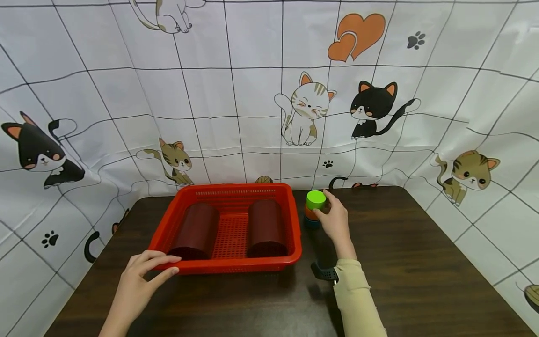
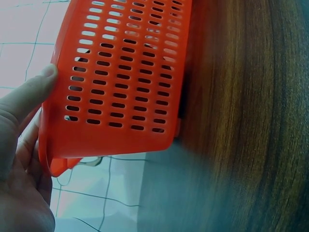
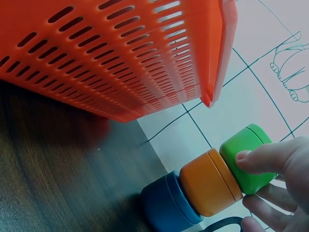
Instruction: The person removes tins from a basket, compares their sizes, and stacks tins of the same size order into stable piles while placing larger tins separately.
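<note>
My left hand (image 1: 139, 281) grips the near left corner of a red plastic basket (image 1: 236, 267). In the left wrist view its thumb (image 2: 36, 89) presses the rim from the front, and the fingers lie round the corner. Two dark brown cylinders (image 1: 197, 229) lie inside the basket, one at each side. To the basket's right, my right hand (image 1: 335, 220) pinches a small green cup-shaped piece (image 3: 248, 171) between thumb and fingers. Directly below the green piece is an orange one (image 3: 207, 181), with a dark blue one (image 3: 166, 203) at the bottom, on the table.
The dark wooden table (image 1: 412, 271) runs along a white wall covering (image 1: 252, 93) printed with grid lines and cartoon cats. A dark band (image 1: 324, 272) circles the right wrist beside a pale yellow sleeve (image 1: 358, 299). The basket's slotted side stands close to the stacked pieces.
</note>
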### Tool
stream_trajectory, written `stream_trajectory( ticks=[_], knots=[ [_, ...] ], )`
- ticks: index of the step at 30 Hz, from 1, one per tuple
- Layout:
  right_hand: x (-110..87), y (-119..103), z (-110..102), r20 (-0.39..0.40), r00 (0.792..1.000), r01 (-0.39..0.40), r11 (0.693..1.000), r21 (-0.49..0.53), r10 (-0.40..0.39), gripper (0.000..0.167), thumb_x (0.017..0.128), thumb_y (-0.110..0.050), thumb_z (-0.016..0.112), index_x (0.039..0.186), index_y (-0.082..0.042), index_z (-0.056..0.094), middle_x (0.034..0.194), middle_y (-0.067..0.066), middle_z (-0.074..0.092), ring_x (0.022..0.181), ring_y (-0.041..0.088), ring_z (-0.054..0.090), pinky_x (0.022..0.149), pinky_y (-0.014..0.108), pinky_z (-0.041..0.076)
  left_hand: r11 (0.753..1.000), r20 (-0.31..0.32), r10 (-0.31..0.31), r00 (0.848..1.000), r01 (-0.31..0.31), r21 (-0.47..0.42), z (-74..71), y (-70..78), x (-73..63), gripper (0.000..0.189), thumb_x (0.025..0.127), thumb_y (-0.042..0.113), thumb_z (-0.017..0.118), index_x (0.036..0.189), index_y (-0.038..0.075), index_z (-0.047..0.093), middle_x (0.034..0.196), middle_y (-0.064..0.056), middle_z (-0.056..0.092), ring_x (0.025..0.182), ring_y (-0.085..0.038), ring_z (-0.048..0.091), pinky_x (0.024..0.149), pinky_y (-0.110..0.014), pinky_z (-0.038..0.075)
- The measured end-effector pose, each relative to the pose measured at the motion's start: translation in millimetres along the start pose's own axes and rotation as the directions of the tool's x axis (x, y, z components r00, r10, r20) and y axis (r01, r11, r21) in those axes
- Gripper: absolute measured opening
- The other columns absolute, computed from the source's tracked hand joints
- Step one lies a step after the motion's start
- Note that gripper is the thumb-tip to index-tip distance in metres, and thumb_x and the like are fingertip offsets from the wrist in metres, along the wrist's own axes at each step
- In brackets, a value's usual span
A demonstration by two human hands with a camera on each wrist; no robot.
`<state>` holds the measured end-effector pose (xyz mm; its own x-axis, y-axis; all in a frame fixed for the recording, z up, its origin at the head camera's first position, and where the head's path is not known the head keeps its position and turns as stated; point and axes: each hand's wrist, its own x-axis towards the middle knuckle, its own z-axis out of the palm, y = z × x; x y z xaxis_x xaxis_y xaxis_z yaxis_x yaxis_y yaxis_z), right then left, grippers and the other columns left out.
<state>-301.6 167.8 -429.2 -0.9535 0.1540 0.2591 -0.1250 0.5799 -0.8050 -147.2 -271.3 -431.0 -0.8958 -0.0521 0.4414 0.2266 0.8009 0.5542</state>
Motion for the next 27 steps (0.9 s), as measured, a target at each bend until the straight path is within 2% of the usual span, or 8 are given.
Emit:
stream_trajectory(
  ticks=[5,10,20,27],
  knots=[
    [0.1,-1.3,0.9,0.011,1.000,-0.005,1.000,-0.005,0.005,0.068,0.089,-0.011,0.072,0.150,-0.008,0.041,0.141,0.023,0.053,0.123,0.038,0.056,0.103,0.053,0.047,1.000,-0.001,-0.020,1.000,0.020,0.012,-1.1,0.4,-1.6,0.024,0.079,0.029,0.082,0.100,0.037,0.076,0.102,0.010,0.063,0.100,0.007,0.035,0.079,-0.030,0.036],
    [0.2,-1.3,0.3,0.016,1.000,-0.007,1.000,-0.011,0.007,0.068,0.090,-0.011,0.071,0.151,-0.009,0.039,0.141,0.023,0.055,0.123,0.039,0.058,0.103,0.053,0.047,0.999,0.011,-0.040,0.999,0.040,0.016,-2.0,3.1,-0.6,0.024,0.079,0.030,0.082,0.101,0.038,0.076,0.103,0.009,0.063,0.101,0.004,0.034,0.081,-0.033,0.035],
    [0.0,-1.3,-2.3,0.036,0.999,0.004,1.000,-0.010,-0.004,0.069,0.092,-0.011,0.069,0.152,-0.011,0.037,0.143,0.023,0.053,0.125,0.040,0.058,0.101,0.053,0.049,0.999,0.001,-0.025,1.000,0.025,0.022,-2.7,3.6,-0.3,0.025,0.079,0.029,0.083,0.101,0.039,0.075,0.102,0.011,0.062,0.101,0.005,0.035,0.080,-0.029,0.035],
    [0.6,0.9,-2.6,0.057,0.998,0.017,0.999,-0.039,-0.015,0.068,0.093,-0.012,0.067,0.153,-0.011,0.035,0.145,0.023,0.051,0.125,0.040,0.056,0.100,0.054,0.048,0.999,0.012,-0.035,0.999,0.035,0.019,-1.9,3.1,1.0,0.023,0.079,0.030,0.082,0.100,0.038,0.076,0.103,0.009,0.064,0.102,0.002,0.035,0.081,-0.035,0.036]
  ],
)
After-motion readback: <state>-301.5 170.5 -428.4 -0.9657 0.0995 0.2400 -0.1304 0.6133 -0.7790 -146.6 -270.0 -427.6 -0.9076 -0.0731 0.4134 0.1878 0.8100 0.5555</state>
